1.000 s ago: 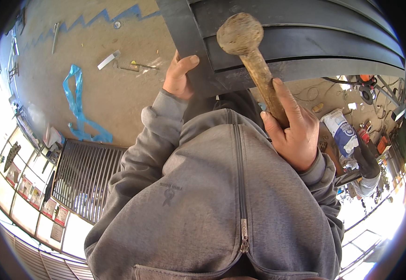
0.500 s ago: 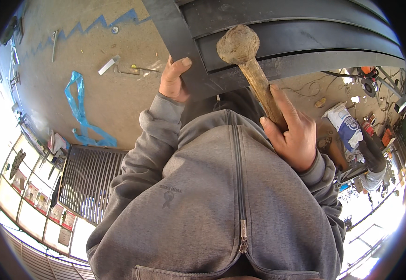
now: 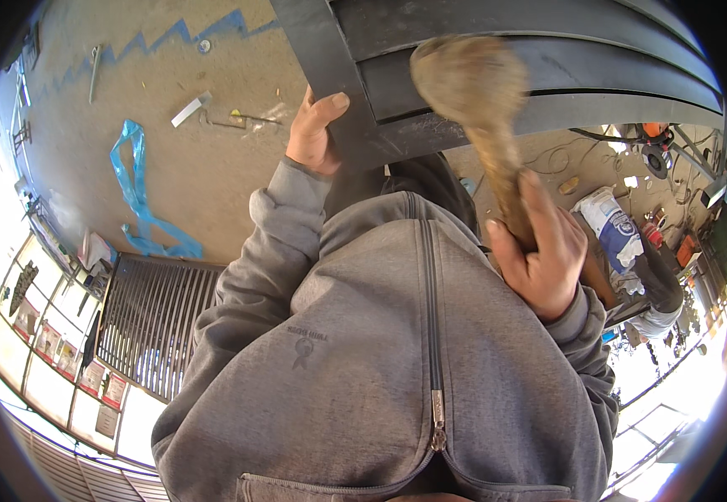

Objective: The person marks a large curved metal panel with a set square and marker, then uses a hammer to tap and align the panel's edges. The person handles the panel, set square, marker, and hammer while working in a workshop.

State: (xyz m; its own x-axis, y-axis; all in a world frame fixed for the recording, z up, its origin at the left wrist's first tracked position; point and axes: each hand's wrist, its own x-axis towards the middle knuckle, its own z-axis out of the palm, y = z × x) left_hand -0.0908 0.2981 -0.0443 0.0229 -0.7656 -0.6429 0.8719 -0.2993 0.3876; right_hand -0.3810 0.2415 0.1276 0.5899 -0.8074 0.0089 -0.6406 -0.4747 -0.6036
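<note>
Head view: right hand (image 3: 539, 259) is wrapped tight around the wooden handle of a hammer (image 3: 484, 117), whose blurred head hangs over the dark metal frame (image 3: 497, 75). Left hand (image 3: 313, 134) clasps the frame's left upright, thumb on its face. On the concrete floor (image 3: 171, 167) lie a blue strap (image 3: 133, 188), a white sack (image 3: 610, 222) with contents hidden, and a metal grille (image 3: 158, 322).

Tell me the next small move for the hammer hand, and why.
Probably bring the rusty wooden-handled hammer down onto the dark steel frame. The right hand holds its handle with the blurred head raised over the frame, while the left hand steadies the frame's upright bar.
</note>
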